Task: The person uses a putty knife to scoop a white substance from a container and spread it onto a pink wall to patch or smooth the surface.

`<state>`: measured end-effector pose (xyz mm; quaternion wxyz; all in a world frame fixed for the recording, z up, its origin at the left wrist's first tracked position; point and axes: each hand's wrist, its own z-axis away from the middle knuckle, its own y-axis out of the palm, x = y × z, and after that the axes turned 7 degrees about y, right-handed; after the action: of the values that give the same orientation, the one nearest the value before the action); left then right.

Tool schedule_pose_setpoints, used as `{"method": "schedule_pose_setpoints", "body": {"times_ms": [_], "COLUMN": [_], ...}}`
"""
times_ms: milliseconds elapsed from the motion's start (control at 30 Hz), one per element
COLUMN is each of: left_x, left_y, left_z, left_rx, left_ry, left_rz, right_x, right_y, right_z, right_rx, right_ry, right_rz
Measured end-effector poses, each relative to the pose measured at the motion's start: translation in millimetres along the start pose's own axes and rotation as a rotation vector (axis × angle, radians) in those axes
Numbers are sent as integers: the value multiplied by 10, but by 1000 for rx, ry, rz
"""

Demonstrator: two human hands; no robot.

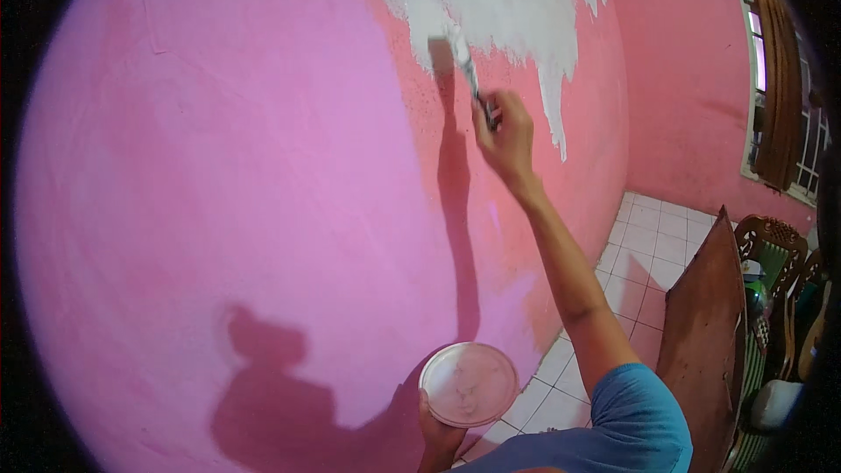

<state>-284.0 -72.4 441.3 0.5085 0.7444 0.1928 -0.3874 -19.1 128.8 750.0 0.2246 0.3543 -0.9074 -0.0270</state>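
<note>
My right hand (506, 133) is raised to the wall with its fingers closed around the handle of a paintbrush (470, 66). The bristles are coated white and meet the lower left part of a white painted patch (499, 0) on the pink wall (263, 193). Low down, close to my body, my left hand (438, 429) grips the left side of a round, white-rimmed paint container (469, 385). Its thumb shows at the rim, while the other fingers are hidden below. Pale paint shows within the rim, partly in shade.
White floor tiles (639, 228) run along the wall's foot. At right lean a brown board (705, 324) and a carved wooden chair (771, 241) with a green striped seat, among other items. A barred window (802, 123) with a brown curtain (775, 79) is at far right.
</note>
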Motion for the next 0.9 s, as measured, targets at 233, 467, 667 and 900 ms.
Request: {"method": "schedule_pose_setpoints", "body": {"times_ms": [233,467,667,900], "left_x": [88,8,162,-155], "left_y": [-43,-108,-472,-310], "left_z": [142,143,199,154], "left_rx": [-177,-208,-314,4], "left_ry": [0,55,-109,65], "left_rz": [113,93,558,-87], "right_x": [-142,104,-79,-43], "right_y": [198,-289,-15,310], "right_z": [381,1065,236,812], "right_rx": [83,187,82,98], "right_ry": [190,266,235,137], "right_rz": [46,-83,-30,84]}}
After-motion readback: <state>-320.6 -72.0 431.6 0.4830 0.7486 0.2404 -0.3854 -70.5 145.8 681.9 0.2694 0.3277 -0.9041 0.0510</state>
